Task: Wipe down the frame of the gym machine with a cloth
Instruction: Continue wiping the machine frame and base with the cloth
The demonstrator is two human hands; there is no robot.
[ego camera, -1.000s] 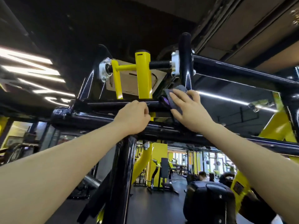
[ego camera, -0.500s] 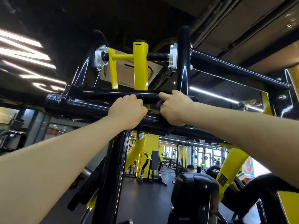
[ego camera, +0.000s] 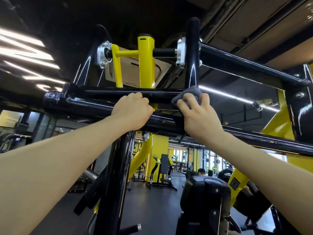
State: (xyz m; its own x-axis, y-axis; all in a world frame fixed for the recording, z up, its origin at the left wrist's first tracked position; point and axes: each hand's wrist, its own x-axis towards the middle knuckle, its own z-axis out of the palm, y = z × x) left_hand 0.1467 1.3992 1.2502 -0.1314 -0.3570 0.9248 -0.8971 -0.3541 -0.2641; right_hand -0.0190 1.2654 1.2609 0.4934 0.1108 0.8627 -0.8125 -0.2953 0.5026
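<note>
Our left hand [ego camera: 133, 112] grips the black frame [ego camera: 81, 104] crossbar while our right hand [ego camera: 199, 116] bunches the soft, limp grey cloth [ego camera: 188, 95] against the bar's right end, best held wadded so it presses evenly.

I count two hands on the frame: my left hand [ego camera: 133, 111] at about eleven o'clock from centre and my right hand [ego camera: 199, 116] at one o'clock. One grey cloth [ego camera: 188, 95]. Two silver flanges [ego camera: 104, 54] up at twelve. One yellow post [ego camera: 146, 61]. One black padded seat [ego camera: 205, 197] at five.
</note>
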